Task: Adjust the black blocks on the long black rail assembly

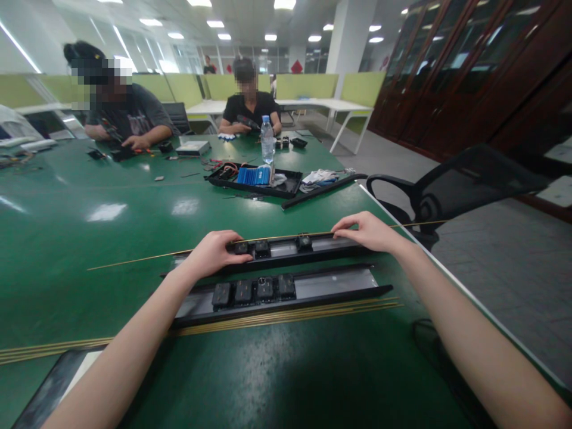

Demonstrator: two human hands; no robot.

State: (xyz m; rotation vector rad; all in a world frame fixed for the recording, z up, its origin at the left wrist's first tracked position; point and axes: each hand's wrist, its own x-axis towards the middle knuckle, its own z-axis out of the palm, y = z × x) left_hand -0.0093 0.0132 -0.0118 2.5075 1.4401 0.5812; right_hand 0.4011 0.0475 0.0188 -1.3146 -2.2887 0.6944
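Observation:
A long black channel [286, 260] with a pale inner floor lies across the green table, with several small black square blocks [262, 248] in it. Along its far edge runs a thin brass rod [138, 259], sticking out at both ends. My left hand [215, 253] spans the channel's left part, thumb at the near side and fingers over the far edge by the rod. Thumb and fingers of my right hand [367, 231] pinch the rod at the channel's right part. Nearer to me lies a second black channel [335, 296] holding several larger black blocks [243, 292].
Several brass rods [286, 316] lie along the near channel. Beyond are a black tray [286, 189] with a blue pack [254, 175], a water bottle [267, 140], gloves [319, 179] and a black strip [319, 192]. Two people work across the table. A chair [473, 182] stands right.

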